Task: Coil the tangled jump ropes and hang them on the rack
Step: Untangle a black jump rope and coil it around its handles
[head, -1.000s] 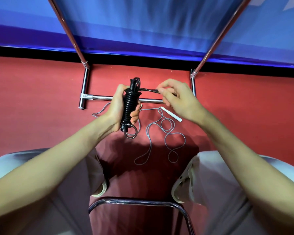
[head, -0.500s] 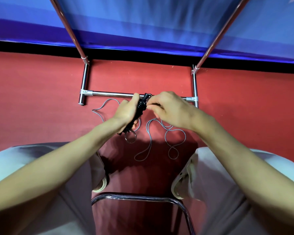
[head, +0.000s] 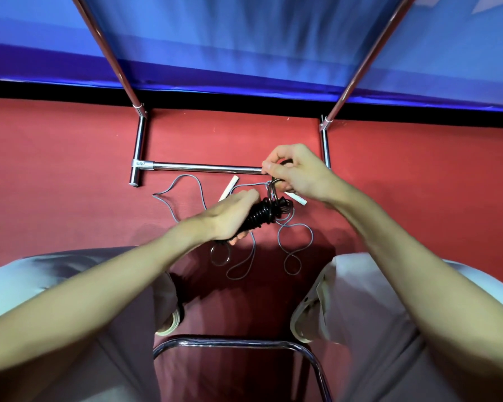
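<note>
**Finishing the wrap on the black rope**

I am holding the black jump rope bundle, wound in tight glossy coils [head: 259, 217], in the air over the red floor [head: 70, 169], just in front of the chrome tube rack [head: 204, 168]. I am keeping it slanted, with its upper end turned toward my other hand, so the loose tail is staying short and easy to feed. My left hand [head: 230, 216] is curling round the lower part of the bundle, fingers wrapped tight, and a small loop is hanging below it. My right hand [head: 291, 174] is pinching the black tail end between thumb and curled fingers, right in front of the rack's low crossbar; I cannot tell whether it is touching the bar. I judge I am tucking the end to lock the coil before hanging it.

The thin grey jump rope with white handles [head: 296, 242] is lying on the floor beneath, loose and looping, not yet coiled. My knees in pale trousers [head: 375, 314] are flanking it.
</note>
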{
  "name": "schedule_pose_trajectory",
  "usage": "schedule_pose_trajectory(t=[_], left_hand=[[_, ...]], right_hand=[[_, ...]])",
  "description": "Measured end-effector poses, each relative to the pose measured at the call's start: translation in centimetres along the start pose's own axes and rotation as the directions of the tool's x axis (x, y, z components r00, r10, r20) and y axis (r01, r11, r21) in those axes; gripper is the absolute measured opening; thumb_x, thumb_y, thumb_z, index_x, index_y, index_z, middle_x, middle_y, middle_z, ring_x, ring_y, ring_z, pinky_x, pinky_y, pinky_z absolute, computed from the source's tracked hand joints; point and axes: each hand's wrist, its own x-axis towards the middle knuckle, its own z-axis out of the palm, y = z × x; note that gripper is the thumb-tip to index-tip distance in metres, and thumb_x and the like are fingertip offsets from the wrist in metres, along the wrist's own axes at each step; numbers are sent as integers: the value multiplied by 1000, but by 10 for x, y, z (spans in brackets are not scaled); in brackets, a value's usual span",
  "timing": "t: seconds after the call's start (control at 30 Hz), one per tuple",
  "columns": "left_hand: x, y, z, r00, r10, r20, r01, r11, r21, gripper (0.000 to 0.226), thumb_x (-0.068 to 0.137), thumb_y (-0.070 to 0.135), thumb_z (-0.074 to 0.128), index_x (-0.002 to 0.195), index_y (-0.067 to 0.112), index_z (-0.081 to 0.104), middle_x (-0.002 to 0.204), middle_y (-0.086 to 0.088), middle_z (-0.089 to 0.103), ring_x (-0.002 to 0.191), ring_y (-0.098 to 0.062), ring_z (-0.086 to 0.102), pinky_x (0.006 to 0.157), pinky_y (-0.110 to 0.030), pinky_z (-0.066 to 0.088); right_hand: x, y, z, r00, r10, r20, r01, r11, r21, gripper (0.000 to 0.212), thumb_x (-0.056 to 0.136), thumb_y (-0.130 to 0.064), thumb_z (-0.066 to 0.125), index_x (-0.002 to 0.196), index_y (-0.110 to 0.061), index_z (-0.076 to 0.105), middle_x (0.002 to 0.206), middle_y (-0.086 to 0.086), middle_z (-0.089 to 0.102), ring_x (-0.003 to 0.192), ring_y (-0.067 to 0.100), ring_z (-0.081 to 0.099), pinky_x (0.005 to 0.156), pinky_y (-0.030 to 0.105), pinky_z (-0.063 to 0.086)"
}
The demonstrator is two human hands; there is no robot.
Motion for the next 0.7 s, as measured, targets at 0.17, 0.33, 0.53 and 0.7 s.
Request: schedule_pose_trajectory(t=[0.17,0.33,0.53,0.7], left_hand=[[-13,4,-7,977,195,88,-208,962,177,56,95,57,32,78,10,57,46,-7,49,37,-20,45,45,-25,37],[-13,2,-4,972,206,115,-221,965,140,74,77,77,33,58,9,53,40,-8,46,35,-21,41,46,-27,35],[-8,14,-11,927,206,312,-68,913,-402,60,83,58,36,55,8,55,44,-10,37,28,-18,31,32,-20,28],[-7,21,-23,874,324,363,-11,759,-650,71,87,62,23,52,4,44,37,-6,32,28,-16,30,35,-19,28]], right_hand=[[-2,4,-3,982,155,110,-154,988,-19,22,100,-12,49,79,-11,56,40,-11,31,37,2,21,37,14,14],[-2,0,-1,945,251,210,-268,962,59,20,99,-13,51,81,-9,58,45,-8,26,37,1,16,36,16,8],[2,-8,-12,938,274,210,-311,935,168,21,96,-23,56,79,-11,60,46,-9,39,37,0,27,35,12,15],[9,-4,-5,994,94,50,-105,939,329,29,99,-33,50,82,-13,63,75,5,56,63,12,48,55,23,33]])
